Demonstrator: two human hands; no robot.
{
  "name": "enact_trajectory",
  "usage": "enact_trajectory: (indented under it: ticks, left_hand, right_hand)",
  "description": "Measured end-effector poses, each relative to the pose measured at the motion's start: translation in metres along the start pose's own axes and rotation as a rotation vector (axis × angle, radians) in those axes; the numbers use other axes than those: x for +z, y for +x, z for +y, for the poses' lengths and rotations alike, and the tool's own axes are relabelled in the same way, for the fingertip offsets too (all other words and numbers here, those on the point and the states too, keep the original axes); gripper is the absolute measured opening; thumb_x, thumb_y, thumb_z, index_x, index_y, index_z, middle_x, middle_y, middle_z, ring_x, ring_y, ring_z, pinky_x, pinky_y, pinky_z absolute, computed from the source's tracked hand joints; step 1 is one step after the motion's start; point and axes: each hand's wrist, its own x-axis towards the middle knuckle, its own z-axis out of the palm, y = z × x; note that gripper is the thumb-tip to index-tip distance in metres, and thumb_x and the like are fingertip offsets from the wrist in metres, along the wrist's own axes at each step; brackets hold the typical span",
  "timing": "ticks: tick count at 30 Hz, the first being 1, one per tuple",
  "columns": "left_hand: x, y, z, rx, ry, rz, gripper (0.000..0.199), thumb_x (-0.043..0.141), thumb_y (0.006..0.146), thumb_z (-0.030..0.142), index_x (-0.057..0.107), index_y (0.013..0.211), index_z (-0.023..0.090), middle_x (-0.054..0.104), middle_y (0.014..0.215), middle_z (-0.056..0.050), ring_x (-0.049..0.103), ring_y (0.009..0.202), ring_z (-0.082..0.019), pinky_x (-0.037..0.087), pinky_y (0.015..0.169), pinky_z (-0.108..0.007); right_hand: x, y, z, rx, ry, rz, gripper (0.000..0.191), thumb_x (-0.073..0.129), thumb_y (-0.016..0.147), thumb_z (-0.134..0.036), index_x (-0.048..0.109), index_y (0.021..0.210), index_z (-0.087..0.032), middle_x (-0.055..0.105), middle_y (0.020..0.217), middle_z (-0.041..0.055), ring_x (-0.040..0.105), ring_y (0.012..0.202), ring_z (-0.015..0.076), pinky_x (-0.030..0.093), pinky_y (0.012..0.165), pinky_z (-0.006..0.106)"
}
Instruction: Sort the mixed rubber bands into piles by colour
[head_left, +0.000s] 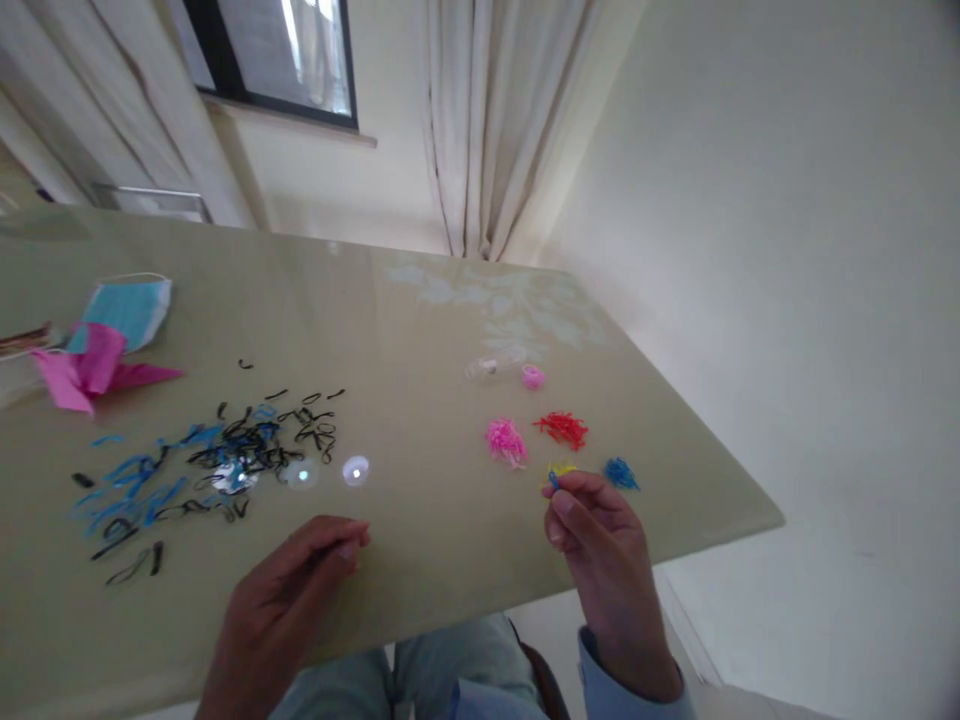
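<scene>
My right hand [604,545] is closed in a pinch on a small blue rubber band [554,480] above the table. Just behind its fingertips lies a yellow pile of small bands [562,468], partly hidden by the hand. A blue pile [620,473] sits to its right, and a red pile [562,429] and a pink pile [507,442] lie farther back. My left hand [292,600] has thumb and fingers pressed together over the table's front; anything between them is too small to see. Beyond it spreads a loose heap of black and blue bands [240,440].
A clear plastic container [495,364] lies behind the pink pile, beside a small pink roll [532,377]. At the far left are a pink folded paper [101,370] and a light blue face mask [131,310]. The table [420,560] ends at a wall on the right.
</scene>
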Motion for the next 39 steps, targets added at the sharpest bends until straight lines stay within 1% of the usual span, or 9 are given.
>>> enact_trajectory:
  ticks: [5,9,13,16,22,26,30,36,39]
  left_hand:
    - [-0.003,-0.001,-0.008,-0.023,0.118,0.017,0.025,0.065,0.081,0.049,0.076,0.091,0.028,0.076,0.097,0.000,0.069,0.093,-0.021,0.057,0.087,-0.029]
    - [-0.005,-0.001,-0.015,0.003,0.179,0.038,0.022,0.062,0.084,0.045,0.074,0.091,0.028,0.076,0.097,0.000,0.070,0.092,-0.023,0.060,0.085,-0.033]
    - [-0.005,-0.001,-0.019,0.031,0.221,0.043,0.024,0.062,0.084,0.045,0.073,0.095,0.027,0.076,0.099,0.000,0.070,0.094,-0.023,0.059,0.087,-0.034]
    - [-0.005,-0.002,-0.017,0.057,0.274,0.017,0.026,0.060,0.085,0.047,0.073,0.094,0.027,0.075,0.099,-0.001,0.069,0.097,-0.024,0.057,0.090,-0.034]
    - [0.000,-0.003,-0.007,0.096,0.321,-0.029,0.029,0.058,0.085,0.051,0.073,0.094,0.028,0.075,0.099,-0.001,0.068,0.095,-0.022,0.056,0.087,-0.029]
    - [0.004,-0.001,-0.003,0.133,0.299,-0.070,0.028,0.060,0.084,0.052,0.074,0.091,0.029,0.075,0.096,0.000,0.068,0.090,-0.020,0.055,0.083,-0.026]
    - [0.005,-0.001,0.000,0.124,0.253,-0.055,0.027,0.062,0.082,0.051,0.075,0.087,0.027,0.075,0.093,0.000,0.068,0.086,-0.019,0.055,0.081,-0.023]
    - [-0.002,0.000,0.005,-0.040,0.009,0.003,0.026,0.069,0.078,0.045,0.075,0.088,0.022,0.075,0.088,-0.003,0.069,0.077,-0.017,0.057,0.074,-0.023]
    - [-0.009,0.006,0.005,-0.054,-0.042,0.019,0.027,0.072,0.076,0.044,0.075,0.087,0.019,0.075,0.082,-0.005,0.068,0.070,-0.017,0.058,0.067,-0.024]
  right_hand:
    - [-0.056,0.004,-0.010,-0.120,-0.175,0.228,0.025,0.085,0.066,-0.035,0.073,0.082,-0.020,0.072,0.078,0.0056,0.054,0.052,0.0102,0.043,0.046,0.023]
    - [-0.093,0.010,-0.009,-0.207,-0.391,0.362,0.029,0.082,0.070,-0.039,0.072,0.088,-0.018,0.070,0.075,0.0047,0.056,0.056,0.0129,0.046,0.051,0.025]
    - [-0.117,0.020,-0.003,-0.264,-0.619,0.430,0.035,0.079,0.071,-0.046,0.072,0.090,-0.017,0.067,0.067,0.0026,0.060,0.059,0.0170,0.050,0.057,0.029]
    - [-0.127,0.032,0.001,-0.279,-0.739,0.456,0.040,0.076,0.072,-0.051,0.071,0.091,-0.016,0.068,0.066,0.0036,0.061,0.060,0.0187,0.049,0.057,0.030]
    - [-0.133,0.046,0.011,-0.286,-0.922,0.472,0.041,0.068,0.077,-0.053,0.072,0.095,-0.017,0.069,0.064,0.0042,0.063,0.059,0.0204,0.047,0.057,0.030]
    - [-0.137,0.048,0.021,-0.369,-0.967,0.554,0.038,0.064,0.081,-0.050,0.071,0.097,-0.016,0.068,0.065,0.0046,0.062,0.058,0.0197,0.047,0.059,0.030]
    - [-0.138,0.044,0.024,-0.443,-0.990,0.593,0.037,0.061,0.084,-0.048,0.071,0.098,-0.015,0.069,0.069,0.0066,0.062,0.060,0.0197,0.048,0.062,0.031]
    - [-0.110,0.002,0.022,-0.387,-0.881,0.445,0.036,0.065,0.083,-0.049,0.071,0.098,-0.016,0.071,0.076,0.0069,0.066,0.063,0.0196,0.052,0.060,0.029]
    - [-0.094,-0.022,0.029,-0.443,-0.889,0.266,0.027,0.066,0.085,-0.041,0.070,0.099,-0.018,0.072,0.087,0.0065,0.067,0.065,0.0171,0.055,0.062,0.026]
